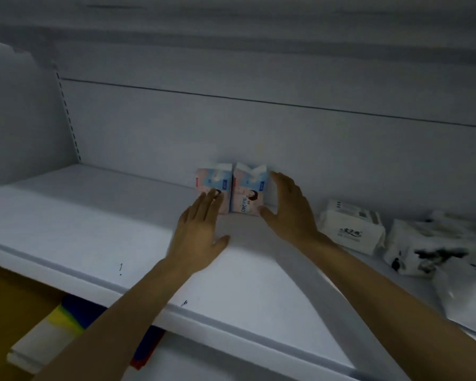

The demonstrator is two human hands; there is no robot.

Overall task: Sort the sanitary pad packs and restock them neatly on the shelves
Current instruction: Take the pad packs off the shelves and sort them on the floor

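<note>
Two pink-and-blue sanitary pad packs stand upright side by side against the back wall of a white shelf [102, 215]: the left pack [212, 182] and the right pack [249, 189]. My left hand [201, 229] lies flat with straight fingers, its fingertips touching the front of the left pack. My right hand [289, 207] is held on edge with straight fingers along the right side of the right pack. Neither hand grips anything.
A white wrapped pack [349, 228] lies on the shelf to the right, with black-and-white packs [429, 248] further right. Below the shelf's front edge at lower left are a brown carton [8, 306] and yellow, blue and white packages [66, 323].
</note>
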